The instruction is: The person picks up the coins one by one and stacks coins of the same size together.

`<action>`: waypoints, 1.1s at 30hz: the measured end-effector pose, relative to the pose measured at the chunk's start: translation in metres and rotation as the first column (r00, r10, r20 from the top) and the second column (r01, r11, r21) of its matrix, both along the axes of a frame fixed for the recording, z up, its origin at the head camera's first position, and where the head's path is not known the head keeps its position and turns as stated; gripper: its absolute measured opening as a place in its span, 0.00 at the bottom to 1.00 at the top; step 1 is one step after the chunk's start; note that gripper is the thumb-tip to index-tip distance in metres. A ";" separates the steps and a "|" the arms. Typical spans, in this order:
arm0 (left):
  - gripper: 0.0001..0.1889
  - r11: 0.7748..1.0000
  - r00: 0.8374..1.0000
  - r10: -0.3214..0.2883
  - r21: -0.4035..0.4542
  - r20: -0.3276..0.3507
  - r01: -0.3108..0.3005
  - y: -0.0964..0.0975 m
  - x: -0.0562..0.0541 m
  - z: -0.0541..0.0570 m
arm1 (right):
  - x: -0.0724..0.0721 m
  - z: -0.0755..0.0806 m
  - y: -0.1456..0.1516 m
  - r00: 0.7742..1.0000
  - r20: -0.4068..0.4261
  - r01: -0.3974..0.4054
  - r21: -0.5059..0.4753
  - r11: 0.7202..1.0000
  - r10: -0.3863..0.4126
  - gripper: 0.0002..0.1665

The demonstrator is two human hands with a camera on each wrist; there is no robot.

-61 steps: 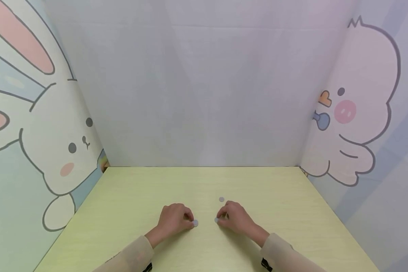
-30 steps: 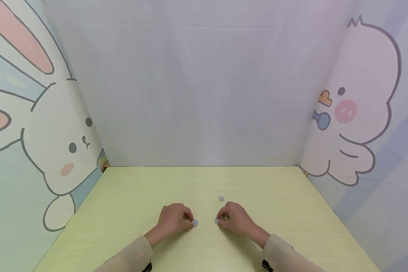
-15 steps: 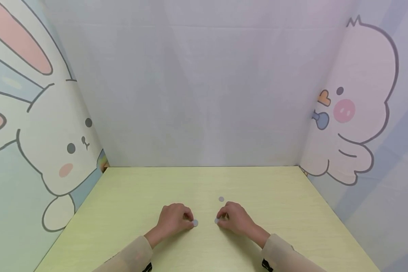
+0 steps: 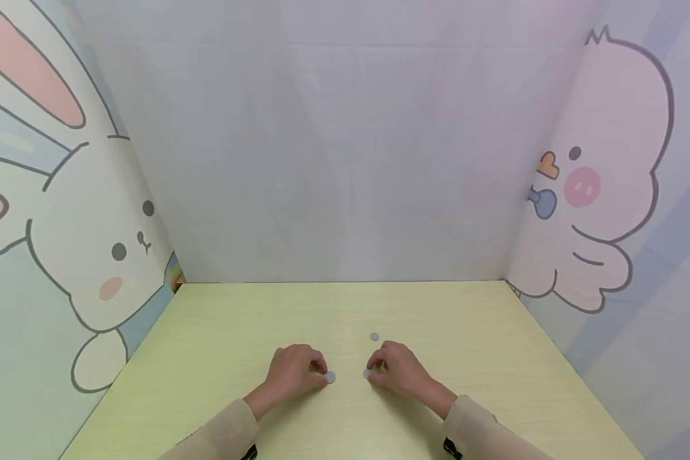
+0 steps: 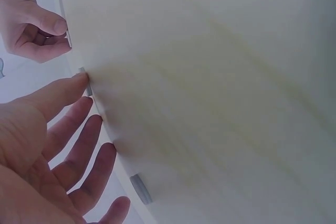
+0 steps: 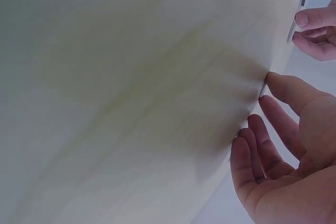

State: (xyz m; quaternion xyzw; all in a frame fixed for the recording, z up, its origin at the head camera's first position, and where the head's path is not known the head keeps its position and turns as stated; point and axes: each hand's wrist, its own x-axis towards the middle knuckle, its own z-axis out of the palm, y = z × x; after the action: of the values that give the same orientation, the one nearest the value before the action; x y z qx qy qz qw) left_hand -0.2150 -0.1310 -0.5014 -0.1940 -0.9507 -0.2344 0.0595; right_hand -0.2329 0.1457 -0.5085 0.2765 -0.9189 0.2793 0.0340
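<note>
In the head view my left hand [image 4: 297, 370] is low over the table, its thumb and forefinger pinching the edge of a small flat grey disc [image 4: 330, 377]. Opposite it, my right hand [image 4: 398, 368] pinches another grey disc [image 4: 367, 374], partly covered by the fingertips. A third grey disc [image 4: 375, 337] lies just beyond the right hand, untouched. From the left wrist, one more grey disc [image 5: 140, 188] shows on the table near the little finger; the left hand hides it from the head camera. What the discs are, I cannot tell.
The pale yellow-green table [image 4: 253, 313] reaches back to a plain light curtain [image 4: 345, 160]. Side cloths carry a printed rabbit [image 4: 100, 236] on the left and a printed chick [image 4: 615, 128] on the right. Beige sleeves [image 4: 224, 431] cover my forearms.
Both hands keep their pinches on the discs and stay practically in place. The head view shifts very slightly; the far disc has not moved.
</note>
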 end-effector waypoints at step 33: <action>0.11 0.999 0.998 -0.026 -0.035 0.054 0.028 0.043 -0.008 0.016 | 0.000 0.000 0.004 0.999 0.038 -0.005 -0.020 1.000 0.006 0.06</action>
State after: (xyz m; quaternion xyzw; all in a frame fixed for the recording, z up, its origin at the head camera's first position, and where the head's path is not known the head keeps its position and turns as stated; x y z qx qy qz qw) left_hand -0.2230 -0.0883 -0.4854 -0.2017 -0.9533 -0.2233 0.0275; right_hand -0.2334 0.1501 -0.5080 0.2732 -0.9159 0.2935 0.0185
